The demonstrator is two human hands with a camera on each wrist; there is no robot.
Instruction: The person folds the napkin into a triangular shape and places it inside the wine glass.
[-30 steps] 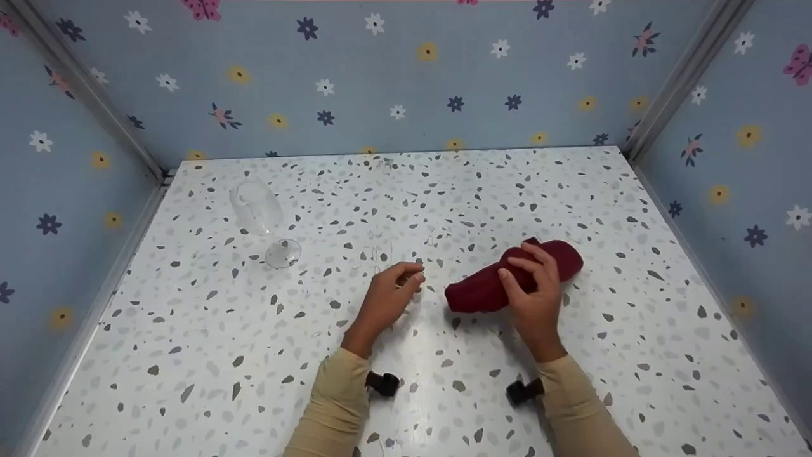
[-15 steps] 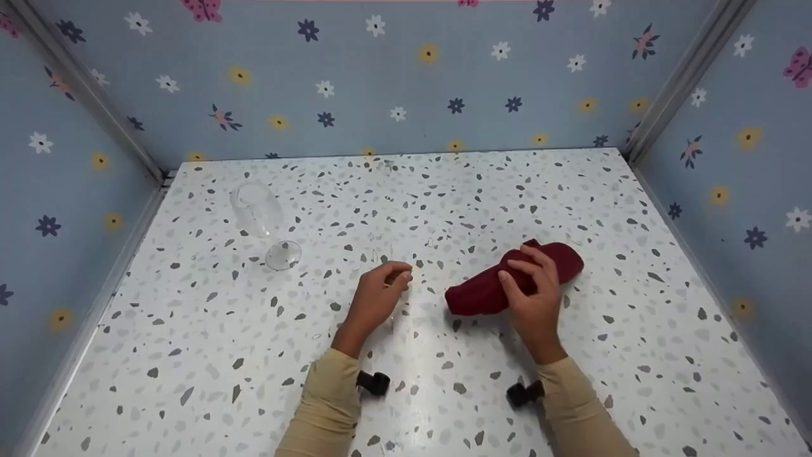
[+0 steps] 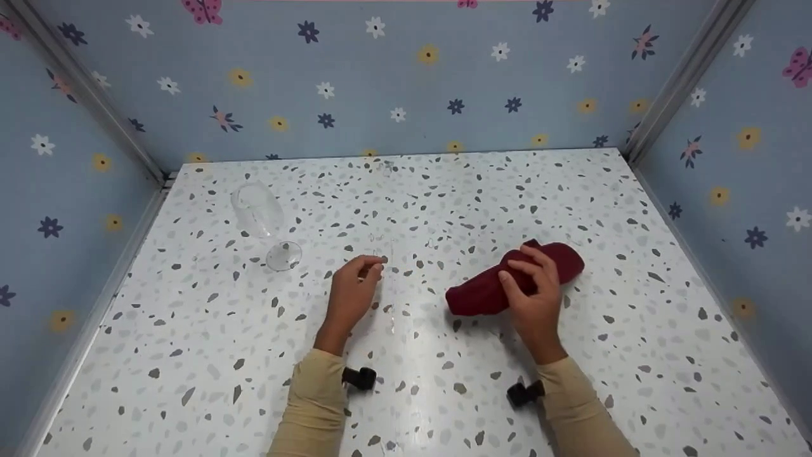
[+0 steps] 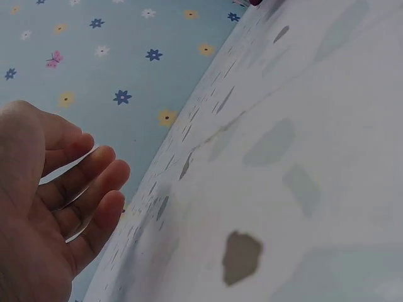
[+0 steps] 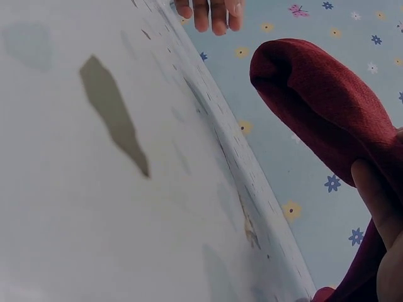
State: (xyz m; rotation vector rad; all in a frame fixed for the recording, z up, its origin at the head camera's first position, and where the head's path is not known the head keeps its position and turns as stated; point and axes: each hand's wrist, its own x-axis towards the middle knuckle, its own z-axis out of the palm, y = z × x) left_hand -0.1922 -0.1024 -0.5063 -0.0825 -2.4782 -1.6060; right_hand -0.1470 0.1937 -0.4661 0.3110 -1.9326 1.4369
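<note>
A dark red cloth (image 3: 479, 293), folded into a long bundle, is in my right hand (image 3: 535, 304) on the right half of the table. Thumb and fingers curl round its middle, and in the right wrist view the rolled end of the cloth (image 5: 327, 100) shows a fuzzy weave. My left hand (image 3: 352, 289) is near the table's middle, fingers loosely bent, holding nothing; the left wrist view shows the bare palm and fingers (image 4: 88, 189). To its upper left stands a clear stemmed glass (image 3: 259, 212), upright on its round foot.
The white speckled table (image 3: 406, 197) is bounded by a blue flowered back wall (image 3: 406, 76) and flowered walls at both sides. Grey metal posts (image 3: 672, 76) mark the back corners. Faint scratch-like marks run along the tabletop's middle.
My left hand has moved leftward, away from the red cloth and nearer the glass. My right hand, the cloth and the glass have stayed in place.
</note>
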